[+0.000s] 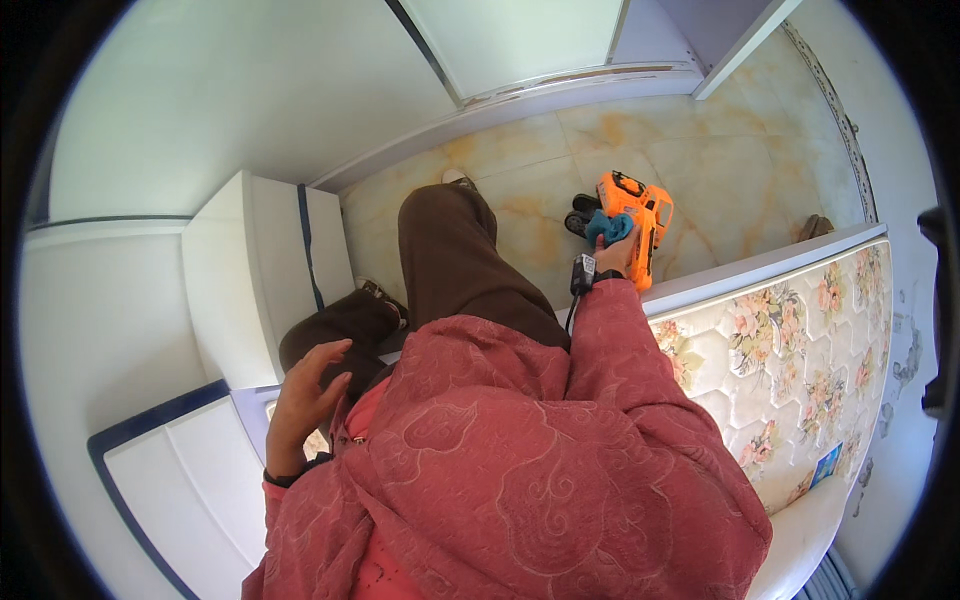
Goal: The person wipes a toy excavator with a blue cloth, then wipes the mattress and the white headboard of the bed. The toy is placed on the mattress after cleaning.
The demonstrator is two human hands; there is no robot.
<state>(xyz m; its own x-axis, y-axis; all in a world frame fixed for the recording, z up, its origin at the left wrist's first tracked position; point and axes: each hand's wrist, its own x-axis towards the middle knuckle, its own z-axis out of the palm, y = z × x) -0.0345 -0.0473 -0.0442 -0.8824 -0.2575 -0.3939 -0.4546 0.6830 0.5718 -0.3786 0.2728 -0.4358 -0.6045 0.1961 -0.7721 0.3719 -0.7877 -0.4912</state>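
Observation:
Out over the floor to the right, my right hand (616,253) grips an orange plastic toy vehicle (627,196) with black wheels. Bunched at its fingers and pressed against the toy is a teal cloth (609,227). Part of the toy's body is hidden behind the hand and cloth. My left hand (307,397) hangs in the air beside my left knee, fingers apart, holding nothing. A small black device (583,274) with a cable sits at my right wrist.
A white cabinet (225,262) with a dark blue strip stands to my left. White wardrobe doors (517,45) rise ahead above the marbled tile floor (525,225). At right lies a floral mattress (795,337) in a white bed frame (765,268). A brown shoe-like object (814,226) rests near the frame.

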